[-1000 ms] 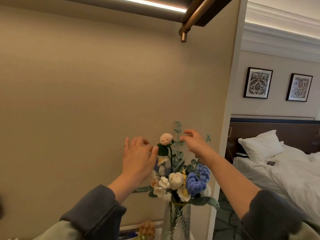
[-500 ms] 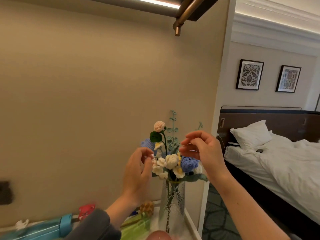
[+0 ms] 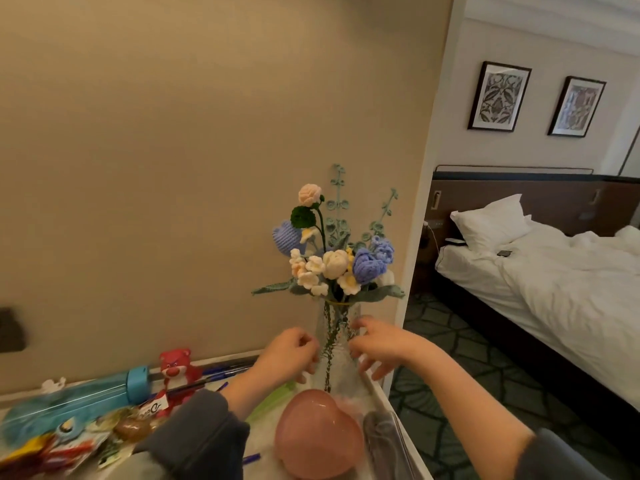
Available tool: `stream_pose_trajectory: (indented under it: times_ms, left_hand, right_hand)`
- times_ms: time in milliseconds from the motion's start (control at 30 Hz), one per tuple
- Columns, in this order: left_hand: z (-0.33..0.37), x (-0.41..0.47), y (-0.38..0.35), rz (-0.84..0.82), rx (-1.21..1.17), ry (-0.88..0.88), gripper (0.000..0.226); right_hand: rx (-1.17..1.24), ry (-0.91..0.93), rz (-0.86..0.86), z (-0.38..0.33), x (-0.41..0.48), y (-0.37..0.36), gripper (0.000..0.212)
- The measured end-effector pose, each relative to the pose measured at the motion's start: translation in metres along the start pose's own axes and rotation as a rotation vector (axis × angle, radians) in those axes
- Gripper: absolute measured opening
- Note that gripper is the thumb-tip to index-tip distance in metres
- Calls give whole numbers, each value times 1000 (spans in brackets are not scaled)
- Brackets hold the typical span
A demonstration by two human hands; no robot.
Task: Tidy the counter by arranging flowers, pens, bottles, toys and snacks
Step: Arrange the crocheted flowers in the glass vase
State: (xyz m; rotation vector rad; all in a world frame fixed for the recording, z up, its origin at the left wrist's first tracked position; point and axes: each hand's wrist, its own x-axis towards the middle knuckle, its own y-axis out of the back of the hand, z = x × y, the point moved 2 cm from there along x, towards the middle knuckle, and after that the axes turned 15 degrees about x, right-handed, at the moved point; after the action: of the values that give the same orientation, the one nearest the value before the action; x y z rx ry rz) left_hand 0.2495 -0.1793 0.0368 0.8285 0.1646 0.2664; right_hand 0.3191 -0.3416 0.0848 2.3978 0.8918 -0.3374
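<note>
**Top-heavy glass vase at the counter's far right corner**

The glass vase (image 3: 337, 344) stood at the far right corner of the counter (image 3: 263, 434), close to its right edge and near the wall (image 3: 173, 168), holding yarn flowers (image 3: 334, 263). It looked smooth, breakable and top-heavy, so it probably wanted a two-handed hold low on the body, not on the soft stems. The left hand (image 3: 289, 356) sat at its left side with fingers curled, but blur hid whether they gripped. The right hand (image 3: 384, 346) flanked the right side, fingers spread and loose. A pink heart-shaped dish (image 3: 318, 438) crowded the near side, and what room there was lay leftward, toward the red bear toy (image 3: 177, 367).
</note>
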Motion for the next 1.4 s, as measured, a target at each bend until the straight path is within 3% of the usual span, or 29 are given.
stream_pose_trajectory:
  times_ms: [67, 167, 267, 367, 700, 1000, 1167, 1300, 1400]
  left_hand:
    - [-11, 9, -13, -158, -100, 90, 12]
    - [-18, 23, -24, -227, -117, 134, 46]
    - [-18, 40, -29, -221, -107, 191, 74]
    - [-16, 60, -32, -313, -153, 227, 100]
    - [-6, 81, -44, -314, -387, 220, 94]
    - [-2, 81, -47, -293, -429, 208, 94]
    - [-2, 71, -46, -276, -430, 226, 92]
    - [-8, 64, -44, -230, -427, 266, 89]
    - [-12, 51, -35, -183, -437, 289, 75]
  right_hand:
    - [111, 1, 109, 12, 19, 6, 74]
    - [228, 107, 240, 20, 42, 9, 90]
    - [209, 339, 308, 18, 58, 6, 84]
    - [254, 446, 327, 11, 71, 2, 72]
    - [133, 439, 394, 8, 113, 13, 73]
    - [150, 415, 376, 10, 121, 20, 62]
    - [267, 400, 364, 19, 117, 13, 90]
    - [305, 361, 369, 31, 110, 4, 99]
    - [336, 372, 522, 40, 96, -3, 92]
